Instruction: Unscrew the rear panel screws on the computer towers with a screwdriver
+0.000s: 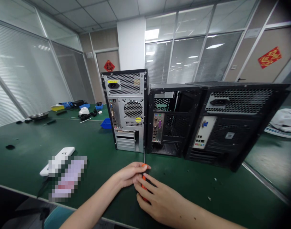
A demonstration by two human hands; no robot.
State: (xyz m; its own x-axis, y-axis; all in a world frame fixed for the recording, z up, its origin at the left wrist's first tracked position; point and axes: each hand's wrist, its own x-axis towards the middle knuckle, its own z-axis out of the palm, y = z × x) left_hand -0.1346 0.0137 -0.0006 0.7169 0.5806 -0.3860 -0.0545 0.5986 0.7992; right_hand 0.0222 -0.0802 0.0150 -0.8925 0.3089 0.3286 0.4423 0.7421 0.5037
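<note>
Both hands are on one screwdriver (pixel 143 178) with an orange and black handle. My left hand (pixel 132 174) pinches the front of the handle near the shaft. Around the rear of the handle close the fingers of my right hand (pixel 157 197). The thin shaft points away from me, and its tip meets the lower right corner of the silver-backed computer tower (pixel 133 127). Whether the tip sits in a screw is too small to tell. That tower stands upright with its rear panel facing me.
Right of it stand a black computer case (pixel 169 127) and another black tower (pixel 227 133). A white device (pixel 67 152) and a blurred flat object (pixel 72 175) lie at left. Farther back are a blue tray (pixel 106 123), a yellow tray (pixel 57 108) and a metal dish (pixel 39 116).
</note>
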